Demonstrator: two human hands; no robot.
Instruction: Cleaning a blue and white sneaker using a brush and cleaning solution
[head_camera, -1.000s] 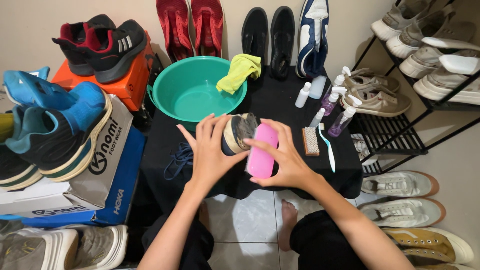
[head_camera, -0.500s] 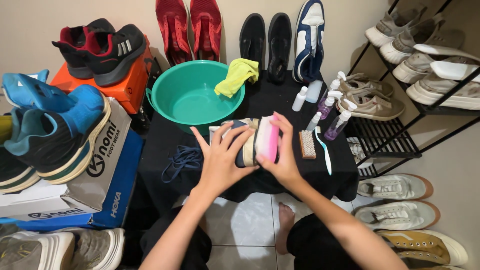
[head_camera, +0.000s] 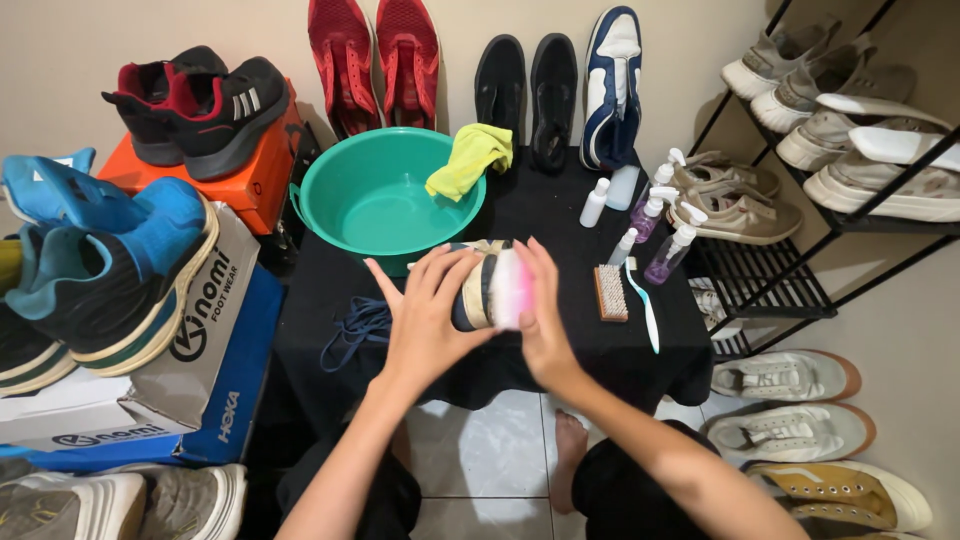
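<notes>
My left hand (head_camera: 425, 315) grips a dark shoe with a cream sole (head_camera: 478, 285), holding it over the black-covered table (head_camera: 560, 215). My right hand (head_camera: 543, 312) presses a pink brush (head_camera: 508, 288) against the shoe's sole side. The brush is blurred and partly hidden by my fingers. Dark blue laces (head_camera: 352, 330) lie on the cloth just left of my left hand.
A green basin (head_camera: 375, 195) with a yellow cloth (head_camera: 465, 158) on its rim stands behind the hands. To the right lie a wooden brush (head_camera: 610, 292), a toothbrush (head_camera: 642, 305) and spray bottles (head_camera: 660, 245). Shoes, shoe boxes (head_camera: 190, 320) and a rack (head_camera: 800, 200) surround the table.
The pink brush has turned from flat-on to edge-on against the shoe and shifted left. My left hand has re-gripped the shoe; both hands sit slightly lower and further left.
</notes>
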